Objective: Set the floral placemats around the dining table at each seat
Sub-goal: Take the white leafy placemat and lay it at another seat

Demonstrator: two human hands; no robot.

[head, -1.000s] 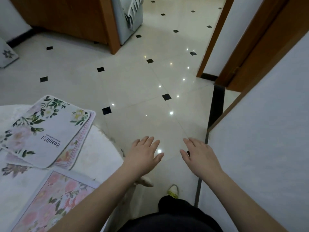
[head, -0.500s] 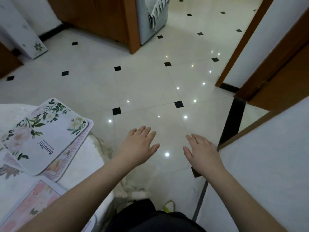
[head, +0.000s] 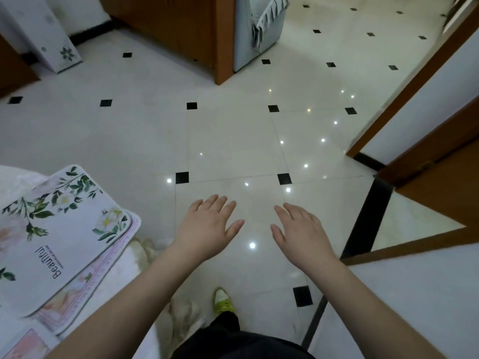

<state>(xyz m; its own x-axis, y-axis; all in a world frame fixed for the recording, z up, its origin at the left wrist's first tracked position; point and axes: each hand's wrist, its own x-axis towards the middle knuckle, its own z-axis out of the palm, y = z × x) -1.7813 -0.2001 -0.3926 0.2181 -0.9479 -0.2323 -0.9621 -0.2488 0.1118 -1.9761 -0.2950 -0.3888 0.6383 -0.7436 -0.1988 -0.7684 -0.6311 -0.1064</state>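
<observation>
Two placemats (head: 59,239) stacked on white-clothed table (head: 20,177).

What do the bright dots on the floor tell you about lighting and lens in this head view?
Head view: the white dots are ceiling lights mirrored in the glossy floor tiles, so glare is pinpoint, not washed out; the door frame bows, showing wide-angle distortion; both hands look sharp; shadows are soft.
</observation>
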